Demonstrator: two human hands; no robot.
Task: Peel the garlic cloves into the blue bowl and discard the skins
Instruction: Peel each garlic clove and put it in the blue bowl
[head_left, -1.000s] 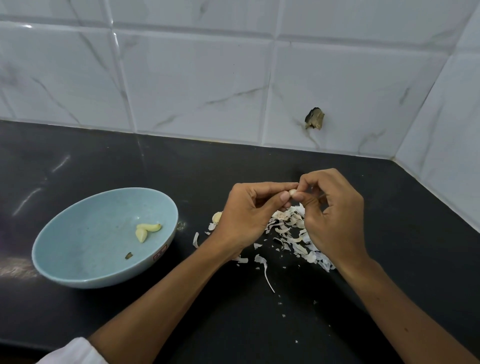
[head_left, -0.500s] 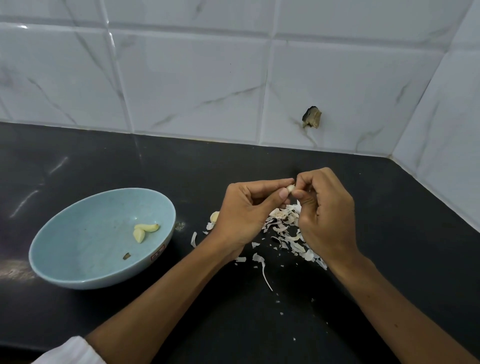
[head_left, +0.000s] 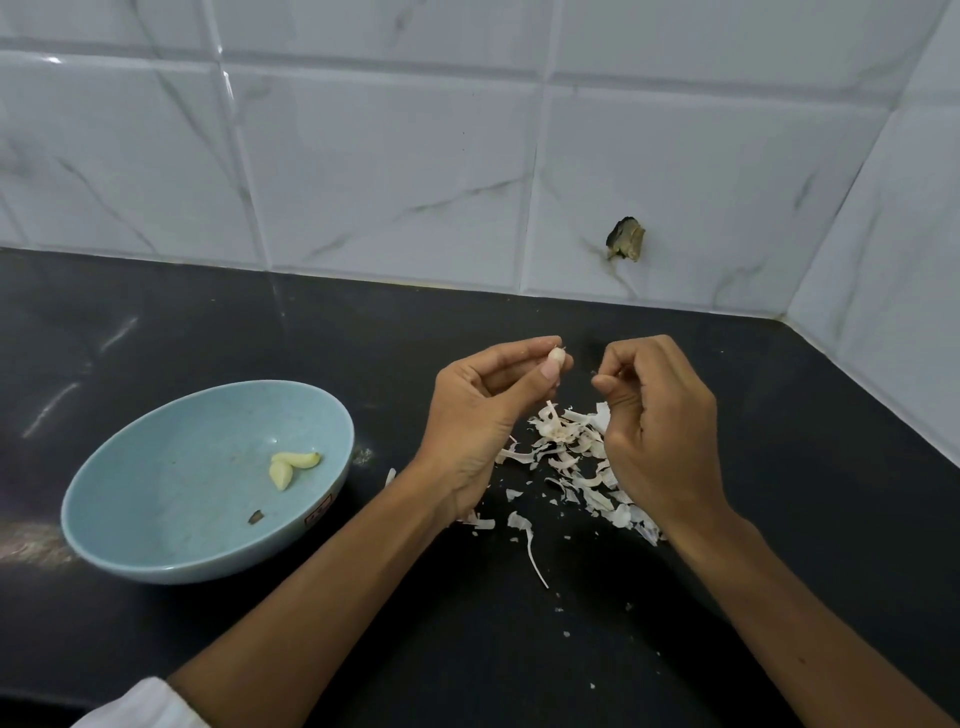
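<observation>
Over mid-counter (head_left: 208, 332), your hands have parted.
Your left hand (head_left: 478, 415) pinches the garlic clove (head_left: 556, 357) above the skins (head_left: 566, 452); right hand (head_left: 660, 431) clenched, contents unclear. Blue bowl (head_left: 171, 483), leftward, holds two peeled cloves (head_left: 291, 465); its sticker (head_left: 318, 512) unreadable.

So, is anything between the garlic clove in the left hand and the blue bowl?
Nothing visible. The fingers of the left hand pinch the pale garlic clove above the black countertop, and only bare counter lies between it and the light-blue round bowl. The heap of papery white skins lies below the hands, off that path.
</observation>
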